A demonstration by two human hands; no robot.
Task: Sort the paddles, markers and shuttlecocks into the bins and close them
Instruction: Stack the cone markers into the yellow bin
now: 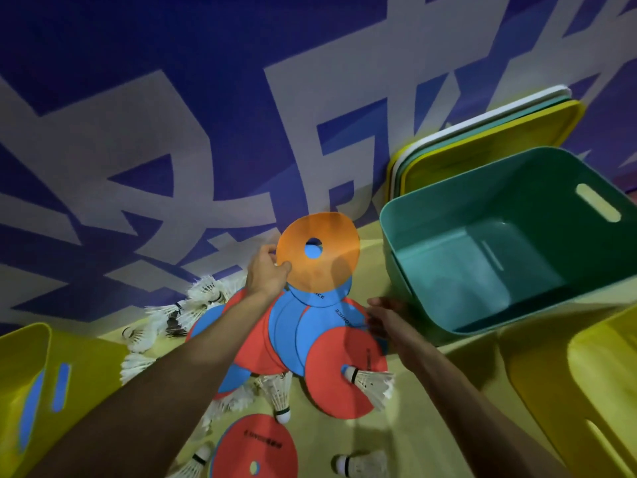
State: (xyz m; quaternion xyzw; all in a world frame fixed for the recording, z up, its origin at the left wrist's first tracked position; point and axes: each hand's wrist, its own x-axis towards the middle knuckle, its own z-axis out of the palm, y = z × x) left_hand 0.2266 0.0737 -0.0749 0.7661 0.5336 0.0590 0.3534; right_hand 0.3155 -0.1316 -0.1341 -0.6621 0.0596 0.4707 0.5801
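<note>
Above the floor (417, 439) pile, left hand (267, 272) pinches one orange marker (319, 251) by its rim, near the empty teal bin (551, 181). Right hand (382, 317) touches the pile, grip unreadable.

Risk: the thin edge pinch may let the disc slip or miss the bin.

Counts:
- one teal bin and two yellow bins (537, 374)
- one orange marker
- roughly nine red-blue markers (331, 384)
- ten-odd shuttlecocks (370, 382), overlap hiding more

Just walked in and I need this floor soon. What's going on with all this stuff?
A person is sorting flat disc markers. Their left hand pinches an orange marker lifted above the pile of red and blue markers, while the right hand rests at the pile's edge beside the open, empty teal bin. Shuttlecocks lie scattered around, and lids lean against the wall.
</note>
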